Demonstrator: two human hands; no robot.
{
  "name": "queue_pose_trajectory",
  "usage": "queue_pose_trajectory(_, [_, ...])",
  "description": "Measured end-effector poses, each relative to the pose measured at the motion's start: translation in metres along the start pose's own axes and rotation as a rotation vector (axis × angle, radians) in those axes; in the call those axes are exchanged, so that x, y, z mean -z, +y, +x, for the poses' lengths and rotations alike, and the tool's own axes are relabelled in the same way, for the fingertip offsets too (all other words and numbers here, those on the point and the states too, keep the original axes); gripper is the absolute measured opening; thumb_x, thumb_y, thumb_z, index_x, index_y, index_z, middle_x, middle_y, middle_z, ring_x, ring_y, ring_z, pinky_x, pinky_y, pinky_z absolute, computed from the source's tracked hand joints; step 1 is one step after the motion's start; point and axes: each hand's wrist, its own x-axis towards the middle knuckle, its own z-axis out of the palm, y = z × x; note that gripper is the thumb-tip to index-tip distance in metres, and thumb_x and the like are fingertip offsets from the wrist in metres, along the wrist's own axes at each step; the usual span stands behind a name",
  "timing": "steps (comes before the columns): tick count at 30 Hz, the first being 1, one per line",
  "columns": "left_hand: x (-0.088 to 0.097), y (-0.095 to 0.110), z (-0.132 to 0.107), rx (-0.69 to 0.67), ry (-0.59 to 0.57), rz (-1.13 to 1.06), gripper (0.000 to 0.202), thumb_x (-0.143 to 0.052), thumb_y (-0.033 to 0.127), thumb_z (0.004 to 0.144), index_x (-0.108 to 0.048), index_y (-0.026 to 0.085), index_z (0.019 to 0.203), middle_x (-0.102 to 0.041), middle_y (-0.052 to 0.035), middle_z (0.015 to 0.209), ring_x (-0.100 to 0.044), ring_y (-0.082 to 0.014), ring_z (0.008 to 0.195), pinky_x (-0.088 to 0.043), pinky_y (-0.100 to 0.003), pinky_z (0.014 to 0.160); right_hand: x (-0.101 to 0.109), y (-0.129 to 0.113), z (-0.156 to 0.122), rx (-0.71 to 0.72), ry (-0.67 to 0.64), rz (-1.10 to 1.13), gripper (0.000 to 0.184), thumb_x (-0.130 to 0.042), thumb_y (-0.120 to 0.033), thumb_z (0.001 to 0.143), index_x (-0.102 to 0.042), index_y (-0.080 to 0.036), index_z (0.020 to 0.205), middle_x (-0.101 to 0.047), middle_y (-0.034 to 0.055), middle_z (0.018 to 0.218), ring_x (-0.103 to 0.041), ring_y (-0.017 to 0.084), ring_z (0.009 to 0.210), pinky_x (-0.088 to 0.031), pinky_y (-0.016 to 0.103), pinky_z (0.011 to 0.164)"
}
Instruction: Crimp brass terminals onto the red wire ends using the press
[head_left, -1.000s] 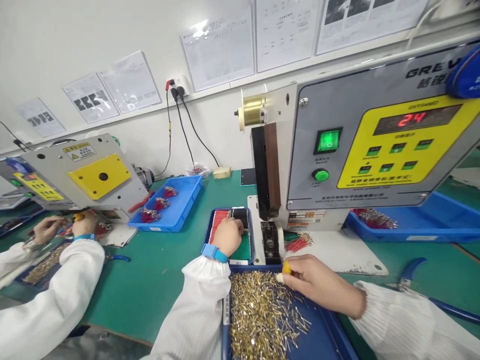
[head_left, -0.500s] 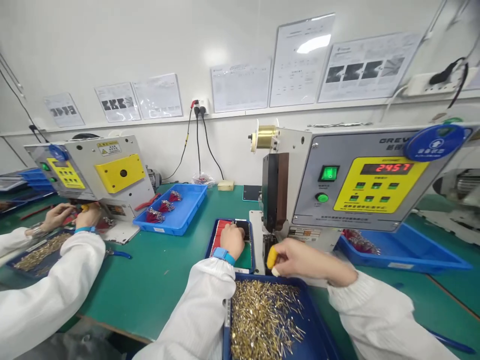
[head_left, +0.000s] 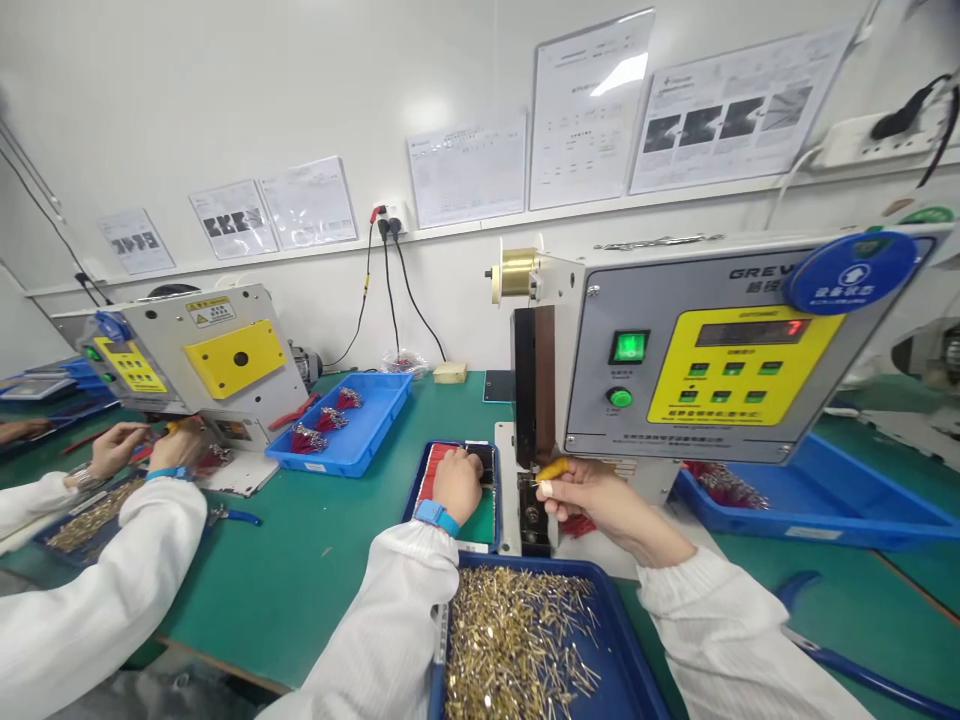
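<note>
1. Judging by what lies around us, we are partway through: red-wired bundles with silvery ends point(head_left: 724, 488), apparently finished, fill the left end of the bright blue plastic bin point(head_left: 832, 505) at right.
2. Plenty seems left: on the green counter point(head_left: 352, 530), the near dark blue plastic tray point(head_left: 619, 610) carries a heap of thin gold-coloured metal pins point(head_left: 517, 630), while the small blue tray point(head_left: 416, 487) beyond holds red, black and green wires point(head_left: 486, 515).
3. Our right hand point(head_left: 581, 495) is at the grey boxy machine's black metal block point(head_left: 532, 520); its fingers, two capped in yellow and white, are narrowed, seemingly on one slim metal piece point(head_left: 535, 484).
4. That piece looks bright and straight; its finer shape is too small to tell.
5. Our left hand point(head_left: 457, 488) bends over the wires; we cannot tell whether its fingers grip any.
</note>
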Motion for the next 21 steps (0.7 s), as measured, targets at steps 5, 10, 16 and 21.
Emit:
queue_pose_trajectory(5, [0.008,0.006,-0.007,-0.035,0.073,-0.025,0.017,-0.049,0.010,0.089,-0.064,0.016,0.083,-0.063,-0.0073,0.090,-0.053,-0.0223,0.090,-0.041,-0.033,0.078,-0.001,0.000,0.004,0.023,0.083,-0.032,0.028,-0.075,-0.038,0.067,-0.061,-0.016,0.074,-0.063,0.0029,0.062,-0.054,0.012,0.052,-0.044,0.025,0.051])
queue_pose_trajectory(10, [0.010,0.014,-0.013,-0.180,0.266,-0.156,0.018,-0.047,0.008,0.091,-0.060,0.017,0.082,-0.061,-0.0056,0.087,-0.052,-0.0213,0.087,-0.042,-0.033,0.077,-0.005,-0.002,0.000,0.028,0.165,-0.094,0.021,-0.068,-0.035,0.072,-0.059,-0.017,0.075,-0.061,0.0016,0.061,-0.053,0.011,0.049,-0.041,0.024,0.049])
queue_pose_trajectory(16, [0.010,0.023,-0.017,-0.274,0.340,-0.215,0.017,-0.044,0.009,0.093,-0.056,0.017,0.083,-0.058,-0.0050,0.085,-0.049,-0.0206,0.084,-0.041,-0.033,0.074,-0.006,-0.004,-0.001,0.009,0.191,-0.123,0.022,-0.064,-0.038,0.076,-0.055,-0.018,0.073,-0.060,0.0021,0.061,-0.053,0.012,0.050,-0.041,0.026,0.049])
queue_pose_trajectory(21, [0.013,0.026,-0.012,-0.260,0.296,-0.187,0.017,-0.043,0.010,0.093,-0.056,0.018,0.085,-0.059,-0.0049,0.088,-0.050,-0.0209,0.087,-0.041,-0.033,0.078,-0.006,-0.003,-0.001,-0.027,0.206,-0.139,0.022,-0.063,-0.040,0.077,-0.055,-0.019,0.075,-0.059,0.0030,0.061,-0.053,0.014,0.051,-0.040,0.028,0.046])
